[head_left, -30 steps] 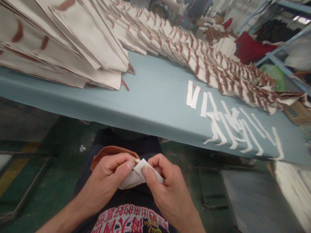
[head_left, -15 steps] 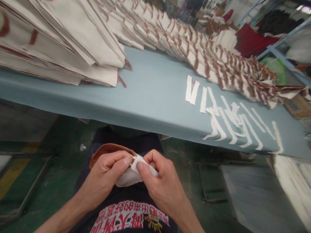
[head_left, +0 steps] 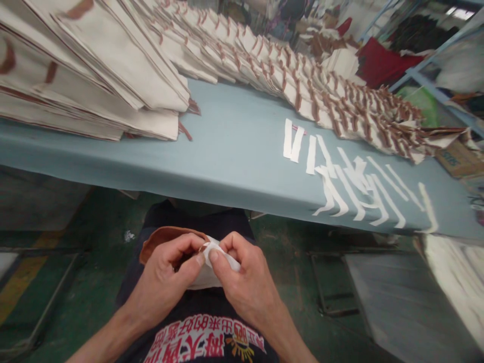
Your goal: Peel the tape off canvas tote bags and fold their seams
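Note:
Over my lap, both hands work close together on one piece of fabric. My left hand point(head_left: 170, 267) pinches the brown fabric point(head_left: 161, 239) near its join with white cloth. My right hand point(head_left: 242, 272) grips the white fabric point(head_left: 207, 278) between thumb and curled fingers, with a folded white edge under the thumb. The fingertips nearly meet where brown and white come together. Most of the brown part curves up behind my left hand. The exact fold between the fingers is partly hidden.
A blue-covered table point(head_left: 230, 146) runs across in front. Several white strips point(head_left: 344, 176) lie on its right half, some over the edge. Stacked cream fabric pieces point(head_left: 113, 65) are at left; a long row of brown-trimmed pieces point(head_left: 298, 85) lies behind. A grey panel point(head_left: 393, 297) stands lower right.
My right thumb has shifted slightly left along the white cloth, and the hands sit a little closer together. The view has turned slightly.

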### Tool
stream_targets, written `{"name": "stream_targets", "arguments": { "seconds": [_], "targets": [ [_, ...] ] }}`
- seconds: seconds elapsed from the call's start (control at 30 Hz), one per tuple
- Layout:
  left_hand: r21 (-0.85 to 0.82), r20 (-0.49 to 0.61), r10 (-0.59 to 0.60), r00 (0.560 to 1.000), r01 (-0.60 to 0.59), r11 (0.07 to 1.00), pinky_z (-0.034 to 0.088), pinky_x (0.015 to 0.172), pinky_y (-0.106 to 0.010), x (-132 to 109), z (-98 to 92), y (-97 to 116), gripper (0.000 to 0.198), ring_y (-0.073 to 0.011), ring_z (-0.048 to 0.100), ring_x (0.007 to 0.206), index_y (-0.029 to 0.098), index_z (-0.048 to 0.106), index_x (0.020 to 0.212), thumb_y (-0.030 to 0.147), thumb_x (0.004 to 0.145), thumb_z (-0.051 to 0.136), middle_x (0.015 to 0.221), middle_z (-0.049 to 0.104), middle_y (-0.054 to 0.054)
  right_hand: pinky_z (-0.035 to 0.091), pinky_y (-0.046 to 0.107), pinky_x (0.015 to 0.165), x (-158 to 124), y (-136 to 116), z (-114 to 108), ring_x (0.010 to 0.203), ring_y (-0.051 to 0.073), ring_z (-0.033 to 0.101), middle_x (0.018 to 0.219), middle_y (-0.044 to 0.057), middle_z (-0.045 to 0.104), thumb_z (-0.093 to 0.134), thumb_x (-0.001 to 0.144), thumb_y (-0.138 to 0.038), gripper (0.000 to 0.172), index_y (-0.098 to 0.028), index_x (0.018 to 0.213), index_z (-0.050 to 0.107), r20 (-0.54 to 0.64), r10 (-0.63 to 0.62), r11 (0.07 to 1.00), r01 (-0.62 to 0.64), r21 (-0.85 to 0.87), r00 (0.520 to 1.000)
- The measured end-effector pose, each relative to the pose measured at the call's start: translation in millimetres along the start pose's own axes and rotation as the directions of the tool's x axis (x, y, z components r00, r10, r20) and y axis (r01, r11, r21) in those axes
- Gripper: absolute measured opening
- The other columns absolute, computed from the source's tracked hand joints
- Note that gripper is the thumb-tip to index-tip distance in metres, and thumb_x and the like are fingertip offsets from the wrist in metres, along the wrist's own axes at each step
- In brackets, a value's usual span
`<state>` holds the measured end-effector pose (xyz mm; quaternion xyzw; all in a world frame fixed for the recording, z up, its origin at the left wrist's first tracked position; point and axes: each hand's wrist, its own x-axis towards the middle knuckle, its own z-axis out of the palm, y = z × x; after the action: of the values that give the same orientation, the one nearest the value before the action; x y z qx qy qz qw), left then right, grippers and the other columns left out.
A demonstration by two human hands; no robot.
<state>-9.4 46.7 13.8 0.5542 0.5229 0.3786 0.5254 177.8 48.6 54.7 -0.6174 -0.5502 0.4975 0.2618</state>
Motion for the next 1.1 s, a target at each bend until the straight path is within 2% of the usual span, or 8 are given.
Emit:
{"name": "stream_targets", "arguments": {
  "seconds": [0.2,0.43,0.57,0.63,0.73,0.9,1.0,1.1],
  "targets": [
    [0.236,-0.072,0.181,0.981,-0.159,0.959,0.051,0.054,-0.017,2.0,8.2,9.0,0.023,-0.0131,0.069,0.056,0.022,0.079,0.079,0.026,0.094,0.061,0.069,0.077,0.004,0.031,0.029,0.055,1.7,11.1,6.5,0.053,0.015,0.048,0.061,-0.004,0.054,0.058,0.093,-0.057,0.035,-0.027,0.076,0.052,0.021,0.01,0.998,-0.011,0.059,1.0],
    [0.399,-0.08,0.384,0.92,-0.324,0.858,0.052,0.055,-0.014,3.5,12.6,14.7,0.024,-0.0094,0.071,0.051,0.021,0.076,0.076,0.019,0.093,0.058,0.064,0.075,0.007,0.033,0.031,0.063,4.9,25.9,20.6,0.066,0.017,0.049,0.068,-0.003,0.052,0.054,0.095,-0.056,0.038,-0.026,0.073,0.048,0.004,0.014,0.987,-0.014,0.157,1.0],
    [0.463,-0.116,0.486,0.866,-0.386,0.798,0.053,0.059,-0.015,3.2,14.9,7.6,0.022,-0.0087,0.073,0.053,0.02,0.077,0.081,0.017,0.093,0.059,0.067,0.078,0.007,0.033,0.029,0.061,8.5,33.2,29.0,0.068,0.016,0.045,0.069,-0.003,0.048,0.057,0.093,-0.053,0.036,-0.025,0.072,0.049,0.04,0.065,0.946,-0.074,0.315,0.997],
    [0.475,-0.107,0.518,0.849,-0.414,0.777,0.055,0.061,-0.016,3.4,15.1,4.2,0.021,-0.0095,0.075,0.056,0.02,0.077,0.082,0.016,0.094,0.059,0.07,0.08,0.006,0.034,0.026,0.059,10.5,38.4,34.1,0.065,0.015,0.043,0.067,-0.004,0.048,0.063,0.088,-0.053,0.036,-0.025,0.071,0.052,0.106,0.128,0.873,-0.163,0.46,0.986],
    [0.43,-0.076,0.526,0.847,-0.448,0.784,0.055,0.062,-0.016,4.0,13.7,0.4,0.021,-0.0096,0.076,0.057,0.022,0.076,0.083,0.014,0.094,0.06,0.071,0.079,0.007,0.034,0.023,0.052,13.6,46.5,41.5,0.059,0.012,0.041,0.064,-0.005,0.047,0.073,0.077,-0.056,0.038,-0.024,0.069,0.054,0.217,0.235,0.717,-0.32,0.619,0.947],
    [0.257,-0.039,0.498,0.866,-0.473,0.843,0.052,0.058,-0.014,6.1,6.4,-7.1,0.024,-0.0088,0.069,0.055,0.024,0.072,0.084,0.008,0.093,0.056,0.069,0.072,0.009,0.045,0.026,0.045,21.5,53.3,42.3,0.054,0.015,0.051,0.064,-0.002,0.058,0.073,0.062,-0.06,0.043,-0.022,0.08,0.065,0.422,0.283,0.569,-0.505,0.649,0.861],
    [0.191,0.029,0.48,0.877,-0.477,0.858,0.055,0.064,-0.017,11.0,-0.9,-9.8,0.022,-0.0121,0.072,0.063,0.023,0.073,0.085,0.012,0.095,0.057,0.075,0.076,0.005,0.049,0.028,0.046,26.1,54.0,37.9,0.055,0.016,0.054,0.065,0.003,0.064,0.074,0.056,-0.058,0.045,-0.02,0.079,0.067,0.526,0.261,0.52,-0.577,0.63,0.809],
    [0.156,0.109,0.408,0.906,-0.421,0.894,0.053,0.061,-0.019,14.2,-8.6,-4.3,0.023,-0.0135,0.069,0.06,0.022,0.073,0.081,0.018,0.097,0.058,0.072,0.075,0.003,0.051,0.028,0.052,27.0,51.3,38.6,0.057,0.016,0.056,0.066,0.004,0.067,0.073,0.057,-0.056,0.043,-0.02,0.078,0.067,0.544,0.218,0.52,-0.568,0.638,0.81]
  ]
}}
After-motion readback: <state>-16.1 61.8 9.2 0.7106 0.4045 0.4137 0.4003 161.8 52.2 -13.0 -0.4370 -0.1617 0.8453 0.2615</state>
